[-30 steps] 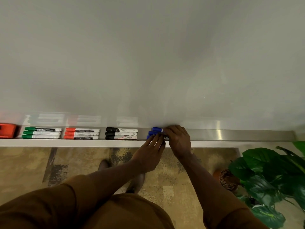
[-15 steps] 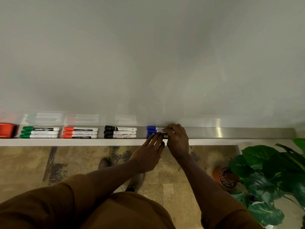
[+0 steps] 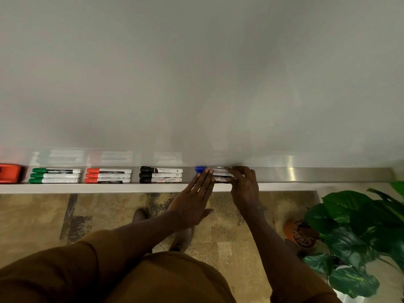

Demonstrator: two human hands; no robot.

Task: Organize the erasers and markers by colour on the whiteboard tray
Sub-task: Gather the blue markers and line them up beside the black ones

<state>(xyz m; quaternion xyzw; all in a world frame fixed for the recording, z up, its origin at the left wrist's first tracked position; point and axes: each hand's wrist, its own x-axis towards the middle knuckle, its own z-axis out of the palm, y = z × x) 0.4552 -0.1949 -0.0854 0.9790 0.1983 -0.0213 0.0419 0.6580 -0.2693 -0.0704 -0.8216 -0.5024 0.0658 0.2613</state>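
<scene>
On the metal whiteboard tray (image 3: 306, 174) lie groups of three markers: green (image 3: 55, 175), red (image 3: 108, 175), black (image 3: 161, 175). A red eraser (image 3: 9, 173) sits at the far left. The blue markers (image 3: 219, 174) lie right of the black ones, mostly covered by my hands. My left hand (image 3: 194, 202) is flat with straight fingers, its fingertips against the blue caps. My right hand (image 3: 243, 186) curls over the markers' right ends, fingers on their white barrels.
The whiteboard (image 3: 196, 73) fills the upper view. A potted plant (image 3: 354, 232) with large green leaves stands on the floor at the lower right. The tray runs bare to the right of my hands. My shoes (image 3: 140, 215) show below the tray.
The blue markers have been pushed together into an aligned stack. My left hand has flattened against their cap ends, and my right hand stays over the barrels.
</scene>
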